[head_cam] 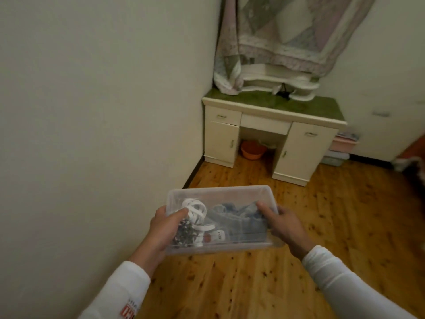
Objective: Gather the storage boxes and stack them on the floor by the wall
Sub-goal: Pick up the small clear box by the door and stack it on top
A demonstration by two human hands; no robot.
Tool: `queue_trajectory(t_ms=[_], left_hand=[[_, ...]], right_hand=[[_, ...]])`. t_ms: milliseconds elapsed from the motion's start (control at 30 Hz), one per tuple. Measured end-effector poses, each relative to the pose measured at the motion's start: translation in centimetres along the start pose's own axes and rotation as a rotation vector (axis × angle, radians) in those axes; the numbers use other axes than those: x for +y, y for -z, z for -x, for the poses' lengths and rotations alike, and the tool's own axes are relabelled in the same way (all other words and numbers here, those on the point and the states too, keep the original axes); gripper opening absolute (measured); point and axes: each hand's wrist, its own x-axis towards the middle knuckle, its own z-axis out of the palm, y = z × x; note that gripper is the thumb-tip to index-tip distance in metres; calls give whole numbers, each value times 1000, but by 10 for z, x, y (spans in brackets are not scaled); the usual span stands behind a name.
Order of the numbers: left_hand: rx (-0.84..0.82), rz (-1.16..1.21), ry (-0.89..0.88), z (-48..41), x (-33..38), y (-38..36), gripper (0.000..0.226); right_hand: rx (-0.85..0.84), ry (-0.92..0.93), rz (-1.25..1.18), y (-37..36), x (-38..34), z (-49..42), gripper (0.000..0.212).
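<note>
A clear plastic storage box [220, 194] hangs in the air above the wooden floor, close to the wall on the left. It holds blue denim cloth, white straps and a small dark patterned item. My left hand [163, 231] grips its left end, thumb over the rim. At the right end my right hand [285, 226] does the same. A stack of pastel storage boxes [342, 146] stands on the floor by the far wall, right of the dresser, partly hidden by it.
A cream dresser [264, 134] with a green top stands in the corner, a quilt [287, 33] draped over its mirror. An orange basin [253, 150] sits in its kneehole. Wooden floor [322, 226] stretches ahead; the left wall [92, 111] runs close by.
</note>
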Motion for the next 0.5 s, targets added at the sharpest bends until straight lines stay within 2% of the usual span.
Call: queue_trajectory(t_ms=[200, 500], left_hand=[[-198, -65, -13, -43, 42, -121, 50], [-394, -137, -29, -94, 94, -310, 45]], right_hand=[[120, -47, -1, 97, 30, -58, 55], [316, -131, -97, 241, 69, -134, 47]])
